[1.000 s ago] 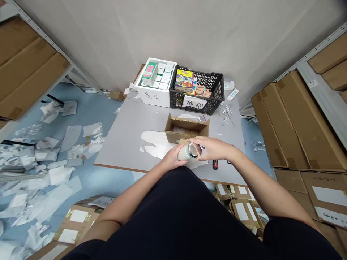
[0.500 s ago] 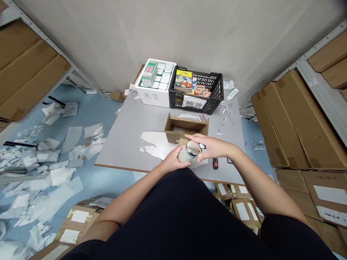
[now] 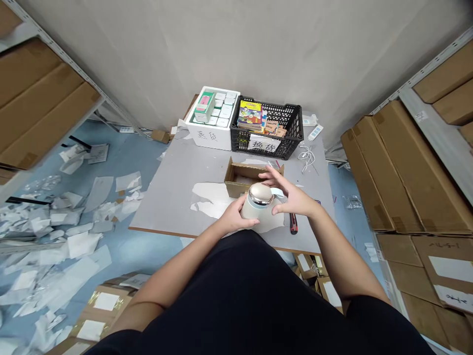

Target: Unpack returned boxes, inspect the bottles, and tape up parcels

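Your left grip curls closed around the cream vacuum flask, your right grip open just beside it, over the counter before a cardboard box. It looks smooth, probably slippery: hold the body, not the polished cap.

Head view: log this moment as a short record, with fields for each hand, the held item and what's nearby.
left hand: wrapped around the cream bottle
right hand: open, fingers spread, beside the bottle; contact unclear
held item: cream bottle, metal cap uppermost
nearby: open cardboard box just beyond the hands; red-and-black utility knife on the grey table
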Action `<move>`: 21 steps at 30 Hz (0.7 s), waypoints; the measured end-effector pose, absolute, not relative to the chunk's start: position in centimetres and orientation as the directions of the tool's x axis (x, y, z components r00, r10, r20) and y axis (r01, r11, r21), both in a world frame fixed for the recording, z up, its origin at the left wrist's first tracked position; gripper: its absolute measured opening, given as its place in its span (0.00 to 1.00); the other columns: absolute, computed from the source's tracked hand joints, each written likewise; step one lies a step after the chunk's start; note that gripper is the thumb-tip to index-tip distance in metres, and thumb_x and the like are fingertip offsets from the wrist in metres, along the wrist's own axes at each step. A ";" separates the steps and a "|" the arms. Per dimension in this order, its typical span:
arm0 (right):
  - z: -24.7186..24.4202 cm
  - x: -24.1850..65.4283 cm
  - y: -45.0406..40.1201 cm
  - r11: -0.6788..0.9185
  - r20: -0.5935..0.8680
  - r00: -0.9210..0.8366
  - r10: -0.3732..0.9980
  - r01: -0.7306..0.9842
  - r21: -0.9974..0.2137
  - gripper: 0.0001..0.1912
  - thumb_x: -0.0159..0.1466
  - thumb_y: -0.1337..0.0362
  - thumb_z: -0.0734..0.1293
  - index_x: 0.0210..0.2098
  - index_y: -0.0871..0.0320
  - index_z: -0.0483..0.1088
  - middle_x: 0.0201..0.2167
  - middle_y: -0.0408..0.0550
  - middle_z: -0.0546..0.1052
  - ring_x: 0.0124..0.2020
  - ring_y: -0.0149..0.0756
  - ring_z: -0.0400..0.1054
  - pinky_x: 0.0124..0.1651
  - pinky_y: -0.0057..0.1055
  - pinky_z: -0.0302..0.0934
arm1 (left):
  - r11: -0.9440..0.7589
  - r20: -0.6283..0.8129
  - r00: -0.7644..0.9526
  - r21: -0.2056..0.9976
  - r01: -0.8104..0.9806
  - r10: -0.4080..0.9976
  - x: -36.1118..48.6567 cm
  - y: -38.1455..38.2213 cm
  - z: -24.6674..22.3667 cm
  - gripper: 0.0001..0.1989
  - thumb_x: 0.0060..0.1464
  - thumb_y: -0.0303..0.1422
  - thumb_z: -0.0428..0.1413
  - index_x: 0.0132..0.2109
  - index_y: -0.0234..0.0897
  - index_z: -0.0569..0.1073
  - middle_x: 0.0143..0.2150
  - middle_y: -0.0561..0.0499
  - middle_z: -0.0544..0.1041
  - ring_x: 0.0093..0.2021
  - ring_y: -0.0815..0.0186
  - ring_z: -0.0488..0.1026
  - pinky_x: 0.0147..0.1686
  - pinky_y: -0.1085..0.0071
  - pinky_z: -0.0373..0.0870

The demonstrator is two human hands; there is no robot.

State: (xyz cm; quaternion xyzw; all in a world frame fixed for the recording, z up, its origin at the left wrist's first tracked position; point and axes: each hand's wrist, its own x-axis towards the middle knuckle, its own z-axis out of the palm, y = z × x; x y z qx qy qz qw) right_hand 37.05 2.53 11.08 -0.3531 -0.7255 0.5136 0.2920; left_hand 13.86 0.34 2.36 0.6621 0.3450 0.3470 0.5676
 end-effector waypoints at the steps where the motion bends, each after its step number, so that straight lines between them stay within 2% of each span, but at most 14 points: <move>1: 10.7 37.0 2.5 0.196 0.069 -0.571 0.818 0.164 -0.967 0.62 0.47 0.47 0.78 0.71 0.47 0.41 0.66 0.55 0.59 0.63 0.49 0.59 0.65 0.48 0.51 | -0.110 0.070 0.520 0.993 0.046 0.851 13.8 0.4 2.6 0.42 0.41 0.44 0.67 0.62 0.35 0.64 0.58 0.39 0.72 0.56 0.49 0.70 0.55 0.57 0.66; 5: 8.6 35.8 2.1 0.075 0.033 -0.543 0.839 0.055 -0.996 0.50 0.45 0.48 0.79 0.63 0.54 0.62 0.57 0.55 0.71 0.60 0.51 0.63 0.64 0.48 0.54 | -0.054 0.053 0.572 0.998 -0.015 0.819 13.7 0.9 3.4 0.42 0.41 0.45 0.68 0.61 0.36 0.64 0.57 0.40 0.72 0.56 0.48 0.70 0.54 0.56 0.67; 8: 7.6 34.2 1.5 -0.003 -0.003 -0.459 0.888 0.003 -1.000 0.40 0.44 0.51 0.80 0.54 0.56 0.70 0.51 0.53 0.76 0.55 0.50 0.68 0.61 0.49 0.58 | -0.014 0.046 0.601 0.998 -0.057 0.798 13.8 1.2 3.5 0.40 0.42 0.44 0.68 0.60 0.37 0.64 0.57 0.40 0.72 0.56 0.49 0.70 0.54 0.57 0.67; 11: 7.6 33.1 1.1 -0.037 -0.020 -0.297 0.955 -0.053 -0.998 0.36 0.43 0.53 0.80 0.49 0.56 0.71 0.49 0.51 0.77 0.53 0.49 0.69 0.59 0.49 0.60 | -0.004 0.058 0.544 0.995 -0.100 0.837 14.2 1.1 3.0 0.40 0.44 0.45 0.66 0.61 0.37 0.62 0.59 0.40 0.70 0.58 0.51 0.69 0.54 0.59 0.67; 16: 8.6 32.2 0.8 0.000 0.009 -0.071 0.997 -0.118 -0.993 0.34 0.46 0.51 0.79 0.50 0.53 0.70 0.49 0.49 0.76 0.53 0.46 0.69 0.57 0.45 0.63 | -0.016 0.017 0.379 1.000 -0.007 0.925 14.9 0.3 1.6 0.39 0.42 0.44 0.68 0.59 0.40 0.62 0.57 0.42 0.71 0.57 0.53 0.69 0.54 0.59 0.67; 18: 8.9 32.2 0.7 0.009 0.018 -0.059 0.998 -0.149 -0.989 0.34 0.48 0.50 0.78 0.51 0.53 0.69 0.49 0.49 0.77 0.52 0.46 0.69 0.57 0.44 0.63 | 0.056 -0.030 0.378 0.997 -0.059 0.925 14.9 0.1 1.5 0.39 0.40 0.44 0.68 0.58 0.40 0.64 0.55 0.42 0.72 0.55 0.53 0.71 0.52 0.59 0.69; 21: 9.4 32.6 0.7 -0.036 -0.002 -0.165 0.986 -0.199 -0.979 0.36 0.49 0.48 0.77 0.53 0.54 0.67 0.48 0.51 0.77 0.52 0.47 0.70 0.55 0.44 0.64 | 0.212 -0.070 0.507 0.950 -0.228 0.859 14.7 0.1 1.9 0.39 0.38 0.46 0.69 0.56 0.38 0.67 0.52 0.41 0.75 0.52 0.52 0.73 0.48 0.60 0.70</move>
